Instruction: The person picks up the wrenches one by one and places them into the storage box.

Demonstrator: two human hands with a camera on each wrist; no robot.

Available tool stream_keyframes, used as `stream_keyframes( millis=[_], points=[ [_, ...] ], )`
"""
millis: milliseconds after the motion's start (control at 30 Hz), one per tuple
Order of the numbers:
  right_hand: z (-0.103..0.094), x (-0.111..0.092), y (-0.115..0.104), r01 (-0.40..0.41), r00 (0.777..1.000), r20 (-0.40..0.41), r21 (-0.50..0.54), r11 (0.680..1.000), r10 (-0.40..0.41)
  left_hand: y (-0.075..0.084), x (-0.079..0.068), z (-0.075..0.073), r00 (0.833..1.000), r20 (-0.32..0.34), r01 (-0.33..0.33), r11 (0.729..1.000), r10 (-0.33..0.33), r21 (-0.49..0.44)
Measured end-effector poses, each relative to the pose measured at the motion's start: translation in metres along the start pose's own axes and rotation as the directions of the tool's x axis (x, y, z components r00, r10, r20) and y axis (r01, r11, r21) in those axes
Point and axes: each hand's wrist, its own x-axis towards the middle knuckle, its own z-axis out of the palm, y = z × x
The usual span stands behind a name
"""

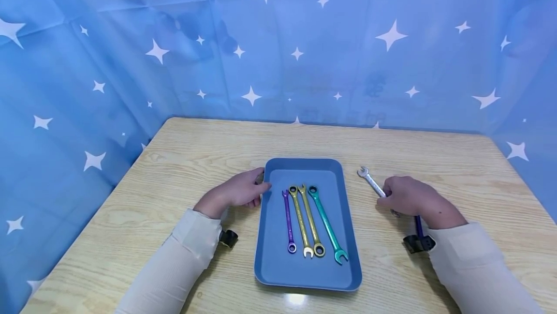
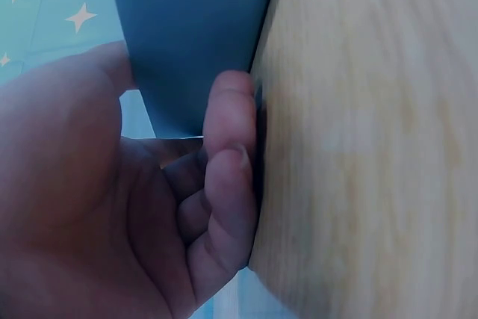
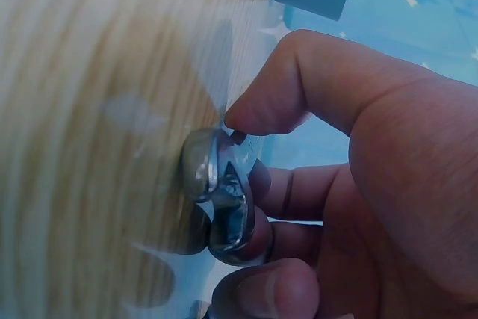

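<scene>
A blue-grey tray lies on the table with several combination wrenches in it: a small purple wrench, one gold wrench, a second gold wrench and a longer green wrench. At the tray's left side my left hand holds the edge, thumb over the rim and fingers curled low against the table. To the right of the tray, my right hand pinches a silver wrench between thumb and fingers, close over the tabletop. The hand covers the wrench's middle.
The light wood table carries the tray near its front middle. A blue curtain with white stars hangs behind it and along the left. Black wrist camera mounts show under both sleeves, the right mount close above the table.
</scene>
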Motion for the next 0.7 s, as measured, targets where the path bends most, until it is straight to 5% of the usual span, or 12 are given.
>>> stream_keyframes(
  millis=[700],
  points=[
    [0.0016,0.0011,-0.0025,0.059,0.998,0.0,0.009,0.998,-0.059,0.001,-0.0007,0.0007,1.0,-0.004,0.0,1.0,0.0,-0.013]
  ],
)
